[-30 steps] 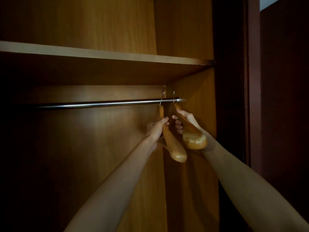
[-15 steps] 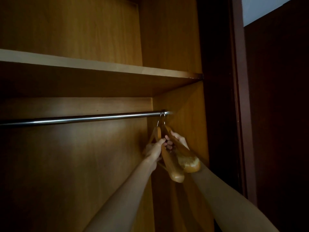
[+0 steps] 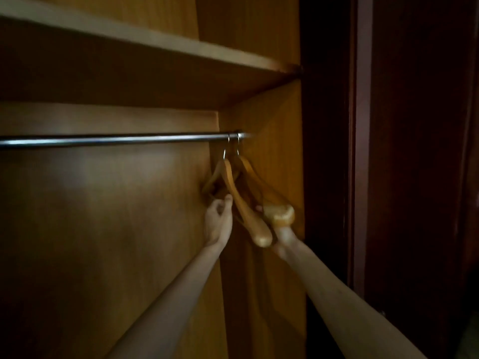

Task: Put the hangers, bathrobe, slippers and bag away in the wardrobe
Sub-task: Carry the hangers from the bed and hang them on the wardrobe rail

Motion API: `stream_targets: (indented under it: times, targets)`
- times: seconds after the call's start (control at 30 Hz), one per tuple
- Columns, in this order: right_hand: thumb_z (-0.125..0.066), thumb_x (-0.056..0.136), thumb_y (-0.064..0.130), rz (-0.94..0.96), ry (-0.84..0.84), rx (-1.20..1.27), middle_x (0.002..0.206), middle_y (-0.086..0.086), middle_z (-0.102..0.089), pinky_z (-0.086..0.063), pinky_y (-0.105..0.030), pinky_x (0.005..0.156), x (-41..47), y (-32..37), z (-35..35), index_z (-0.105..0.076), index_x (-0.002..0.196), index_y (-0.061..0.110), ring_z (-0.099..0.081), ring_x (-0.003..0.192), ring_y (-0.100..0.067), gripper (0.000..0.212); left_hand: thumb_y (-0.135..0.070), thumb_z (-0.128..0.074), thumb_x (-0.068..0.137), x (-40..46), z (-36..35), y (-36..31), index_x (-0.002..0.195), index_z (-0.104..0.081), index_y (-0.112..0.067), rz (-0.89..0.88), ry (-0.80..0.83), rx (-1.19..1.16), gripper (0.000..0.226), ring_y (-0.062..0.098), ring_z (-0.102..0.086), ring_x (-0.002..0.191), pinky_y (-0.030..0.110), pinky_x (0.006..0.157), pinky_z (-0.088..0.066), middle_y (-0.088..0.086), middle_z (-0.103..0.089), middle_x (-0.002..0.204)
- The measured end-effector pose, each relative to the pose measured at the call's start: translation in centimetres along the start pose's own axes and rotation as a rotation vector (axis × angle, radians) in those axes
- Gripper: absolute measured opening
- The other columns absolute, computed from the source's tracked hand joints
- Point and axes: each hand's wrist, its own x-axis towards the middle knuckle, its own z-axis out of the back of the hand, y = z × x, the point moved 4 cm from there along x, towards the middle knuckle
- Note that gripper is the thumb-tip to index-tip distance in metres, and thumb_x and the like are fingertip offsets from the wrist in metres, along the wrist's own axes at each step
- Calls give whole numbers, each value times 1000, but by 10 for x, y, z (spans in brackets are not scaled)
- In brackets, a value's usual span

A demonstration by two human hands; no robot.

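Observation:
Two wooden hangers hang side by side by their metal hooks at the right end of the wardrobe's metal rail [image 3: 116, 139]. The left hanger [image 3: 243, 206] slants down toward me, and the right hanger [image 3: 278, 216] shows its thick rounded end. My left hand [image 3: 217, 221] is just left of the left hanger, with loosely curled fingers that hold nothing. My right hand [image 3: 285, 235] reaches under the right hanger's end and is mostly hidden by it. One fingertip shows round its left side. No bathrobe, slippers or bag are in view.
A wooden shelf [image 3: 155, 40] runs above the rail. The wardrobe's right side panel [image 3: 274, 120] stands close behind the hangers. A dark door frame [image 3: 360, 151] rises at the right. The rail left of the hangers is bare.
The view has swung left and down. The hangers have settled closer together at the rail's end. My left hand has come off the left hanger and dropped slightly.

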Motion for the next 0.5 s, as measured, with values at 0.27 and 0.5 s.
stream_targets:
  times: [0.27, 0.5]
  targets:
    - [-58, 99, 38, -162, -125, -449, 111, 0, -71, -58, -36, 93, -111, -111, 66, -68, 115, 23, -70, 99, -15, 25, -31, -64, 94, -142, -43, 129, 81, -57, -29, -13, 477, 374, 15, 8, -59, 65, 31, 60, -47, -11, -61, 75]
    - [-60, 98, 40, -436, -347, -490, 102, -8, -72, -57, -36, 86, -248, -235, 170, -69, 108, 17, -68, 89, -21, 27, -26, -72, 92, -299, -105, 234, 85, -64, -23, 233, 919, 359, 10, 19, -67, 81, 33, 70, -54, -5, -68, 85]
